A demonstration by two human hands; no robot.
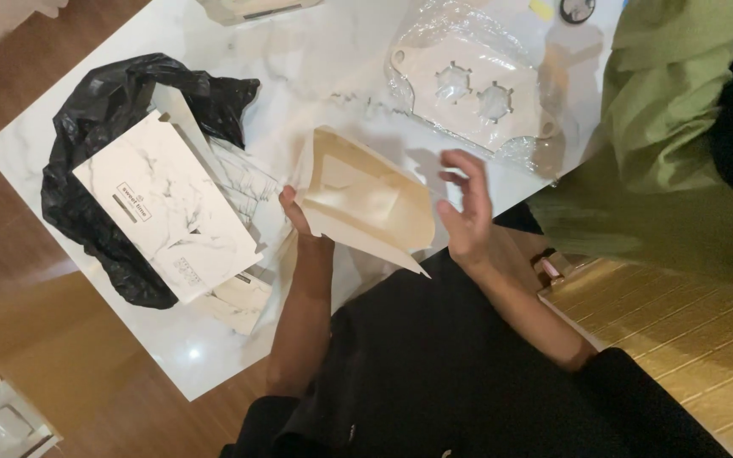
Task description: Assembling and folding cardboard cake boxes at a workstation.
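Though creased, cream paper sheet (pixel 365 203), folded.

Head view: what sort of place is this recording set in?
Probably a home room, at a white marble-look table on a brown wood floor. A black plastic bag and a cream folded cardboard box, held by the left hand, suggest unpacking.

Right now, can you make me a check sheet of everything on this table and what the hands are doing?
Surface: white marble-look table, partly covered.
Job's things: cream paper bag, open, held at its left edge by the left hand.
Clutter: black plastic bag under a white marbled box; clear plastic wrap over a white cut-out tray.
Hands: left grips the bag; right hand open, beside it, apart.
Cables: nothing seen.
Surroundings: wooden floor; green cloth at right.
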